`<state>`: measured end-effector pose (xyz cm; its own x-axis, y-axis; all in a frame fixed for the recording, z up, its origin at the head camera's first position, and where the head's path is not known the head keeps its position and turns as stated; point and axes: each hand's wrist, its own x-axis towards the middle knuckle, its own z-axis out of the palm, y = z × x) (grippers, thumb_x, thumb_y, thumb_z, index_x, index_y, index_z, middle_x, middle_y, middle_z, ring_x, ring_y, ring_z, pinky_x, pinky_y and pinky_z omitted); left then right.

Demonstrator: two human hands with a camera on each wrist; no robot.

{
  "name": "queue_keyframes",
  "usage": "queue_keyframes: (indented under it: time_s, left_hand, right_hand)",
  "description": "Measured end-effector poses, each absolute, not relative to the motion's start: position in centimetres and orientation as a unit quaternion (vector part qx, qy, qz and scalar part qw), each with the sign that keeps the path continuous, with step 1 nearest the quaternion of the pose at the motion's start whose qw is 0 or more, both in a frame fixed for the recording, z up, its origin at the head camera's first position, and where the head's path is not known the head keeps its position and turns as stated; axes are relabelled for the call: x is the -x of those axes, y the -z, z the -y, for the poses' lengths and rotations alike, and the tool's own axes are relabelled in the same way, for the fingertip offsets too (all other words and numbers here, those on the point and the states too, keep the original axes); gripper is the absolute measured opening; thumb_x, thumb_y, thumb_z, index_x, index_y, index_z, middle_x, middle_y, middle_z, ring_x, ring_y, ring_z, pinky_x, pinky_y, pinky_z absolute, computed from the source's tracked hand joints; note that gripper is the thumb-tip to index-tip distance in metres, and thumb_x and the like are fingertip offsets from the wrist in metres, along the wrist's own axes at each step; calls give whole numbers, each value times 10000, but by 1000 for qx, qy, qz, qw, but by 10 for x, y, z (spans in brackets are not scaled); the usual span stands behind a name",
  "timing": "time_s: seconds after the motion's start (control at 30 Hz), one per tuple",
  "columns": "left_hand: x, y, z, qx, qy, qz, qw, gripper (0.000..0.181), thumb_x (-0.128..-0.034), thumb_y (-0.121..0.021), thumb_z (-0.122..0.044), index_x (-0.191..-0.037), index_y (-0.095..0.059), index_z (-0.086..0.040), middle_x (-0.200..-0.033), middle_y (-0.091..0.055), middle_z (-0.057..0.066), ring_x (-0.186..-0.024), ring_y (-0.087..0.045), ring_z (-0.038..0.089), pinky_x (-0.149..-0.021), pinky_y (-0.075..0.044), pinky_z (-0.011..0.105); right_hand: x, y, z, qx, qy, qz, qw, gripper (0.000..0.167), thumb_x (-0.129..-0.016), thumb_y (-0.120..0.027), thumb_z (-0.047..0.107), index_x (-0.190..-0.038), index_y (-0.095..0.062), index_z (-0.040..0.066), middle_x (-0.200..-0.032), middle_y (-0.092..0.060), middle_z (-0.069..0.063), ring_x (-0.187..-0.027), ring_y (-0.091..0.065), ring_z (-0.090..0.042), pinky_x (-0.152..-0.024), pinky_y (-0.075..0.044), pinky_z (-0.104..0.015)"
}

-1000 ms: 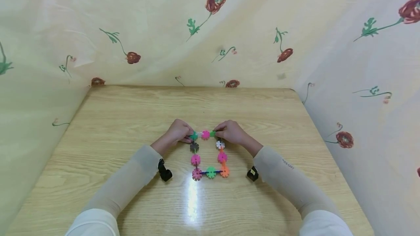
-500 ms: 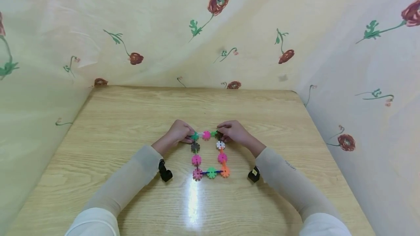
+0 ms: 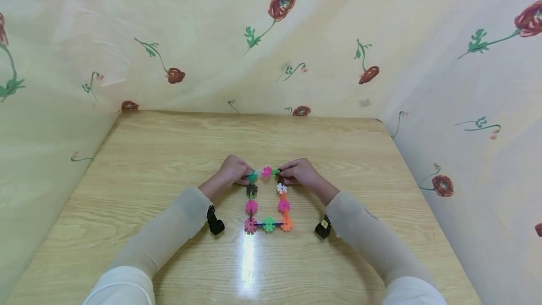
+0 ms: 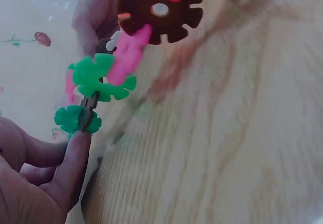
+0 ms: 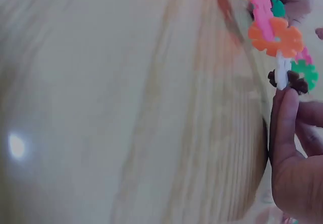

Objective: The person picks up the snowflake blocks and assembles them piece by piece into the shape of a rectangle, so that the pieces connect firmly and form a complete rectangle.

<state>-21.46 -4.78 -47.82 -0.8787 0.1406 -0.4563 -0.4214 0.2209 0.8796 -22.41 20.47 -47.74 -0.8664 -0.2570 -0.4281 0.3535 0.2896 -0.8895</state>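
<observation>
A closed four-sided loop of interlocking plastic snowflake discs is in the middle of the head view. My left hand [image 3: 234, 171] pinches the teal green disc [image 3: 252, 176] at its far left corner. At the far right corner, my right hand [image 3: 301, 173] pinches a dark brown disc [image 5: 298, 82], partly hidden by the fingers. Between the hands lies a pink disc [image 3: 267, 172]. Down the right side run a white disc [image 3: 281, 188], another pink disc [image 3: 284, 206] and an orange disc [image 3: 286, 224]. A green disc [image 3: 268, 224] is in the near side.
The loop is over a wood-grain table [image 3: 169, 140]. Flower-patterned cloth [image 3: 211, 36] hangs behind the table and at both sides. Black wrist-worn devices [image 3: 216, 225] sit under both forearms.
My right hand has shifted its hold at the far right corner, first slightly right, then back left. The near side of the loop has moved slightly left.
</observation>
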Motion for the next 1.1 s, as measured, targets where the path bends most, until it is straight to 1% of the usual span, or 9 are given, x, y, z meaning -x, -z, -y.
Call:
queue_keyframes:
  time_s: [0.2, 0.53, 0.63, 0.77, 0.93, 1.1]
  left_hand:
    - [215, 475, 52, 108, -599, -764, 213, 126, -925, -634, 57, -990, -740, 81, -927, -708, 186, -635, -671, 175, -615, -602, 288]
    - [215, 474, 51, 116, -600, -762, 214, 133, -926, -624, 47, -996, -730, 88, -943, -704, 191, -658, -671, 185, -623, -604, 297]
    - [216, 473, 50, 120, -597, -765, 210, 136, -925, -621, 46, -996, -730, 87, -947, -700, 188, -665, -671, 183, -624, -603, 290]
    - [220, 470, 49, 120, -603, -761, 208, 138, -924, -628, 41, -1002, -729, 93, -956, -695, 190, -675, -669, 186, -638, -604, 287]
    - [220, 470, 53, 113, -610, -756, 209, 143, -931, -635, 30, -1022, -716, 103, -978, -682, 185, -692, -665, 184, -659, -607, 290]
    - [210, 476, 58, 126, -619, -746, 209, 169, -951, -617, 28, -1082, -691, 105, -1031, -669, 195, -715, -665, 170, -688, -604, 274]
  right_hand:
    - [222, 475, -203, -47, 626, -737, 253, 253, -947, -644, -28, -1177, -673, -129, -990, -737, -186, -682, -695, -134, -657, -600, -262]
    - [222, 475, -201, -46, 646, -717, 259, 198, -936, -644, -42, -1109, -709, -115, -957, -743, -201, -685, -722, -167, -668, -604, -276]
    - [222, 471, -201, -51, 639, -722, 262, 228, -940, -645, -40, -1147, -688, -126, -997, -735, -220, -690, -718, -158, -677, -604, -277]
    - [229, 468, -202, -51, 611, -743, 269, 282, -958, -641, -23, -1226, -657, -108, -1059, -723, -220, -721, -713, -149, -685, -603, -270]
    - [234, 466, -202, -41, 585, -764, 271, 332, -997, -627, 75, -1292, -620, -79, -1098, -699, -204, -786, -709, -170, -728, -603, -281]
    - [225, 462, -213, -28, 567, -779, 267, 387, -1035, -576, 154, -1307, -566, -121, -1089, -677, -223, -829, -699, -187, -773, -599, -293]
